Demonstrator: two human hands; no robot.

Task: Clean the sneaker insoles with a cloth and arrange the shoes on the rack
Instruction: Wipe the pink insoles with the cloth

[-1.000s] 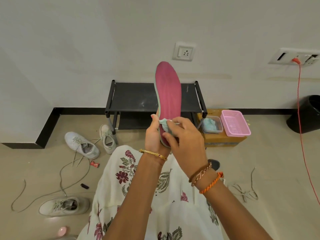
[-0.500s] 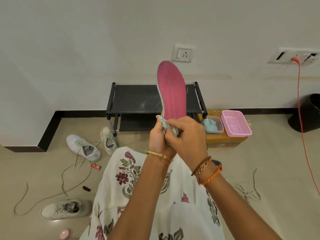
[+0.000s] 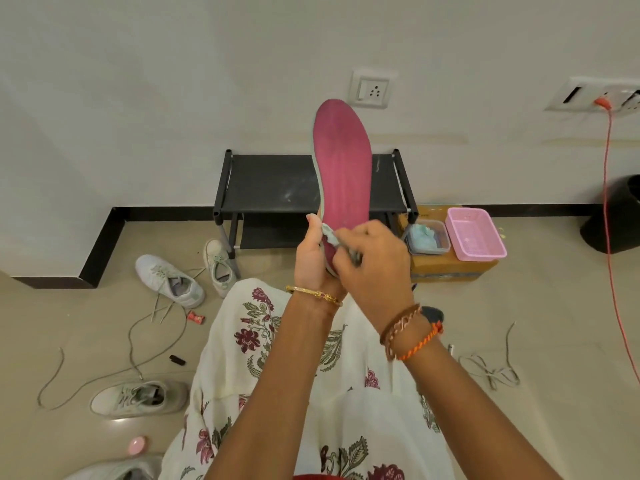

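A pink insole [image 3: 343,168] stands upright in front of me, toe end up. My left hand [image 3: 313,261] grips its heel end from the left. My right hand [image 3: 372,261] pinches a small pale cloth [image 3: 329,234] against the insole's lower part. Behind them a black two-shelf rack [image 3: 270,185] stands against the wall. White sneakers lie on the floor to the left: one [image 3: 169,278] on its side, one [image 3: 218,265] by the rack's leg, one [image 3: 138,398] nearer me.
Loose laces [image 3: 138,344] trail over the floor on the left and more laces [image 3: 491,368] on the right. A cardboard box [image 3: 450,265] right of the rack carries a clear tub [image 3: 427,237] and a pink basket [image 3: 474,233]. An orange cable [image 3: 609,209] hangs from a wall socket beside a black bin [image 3: 616,216].
My right hand with the cloth slid slightly up and down the insole's lower part. The insole tilted a little to the right. My left hand kept its grip.
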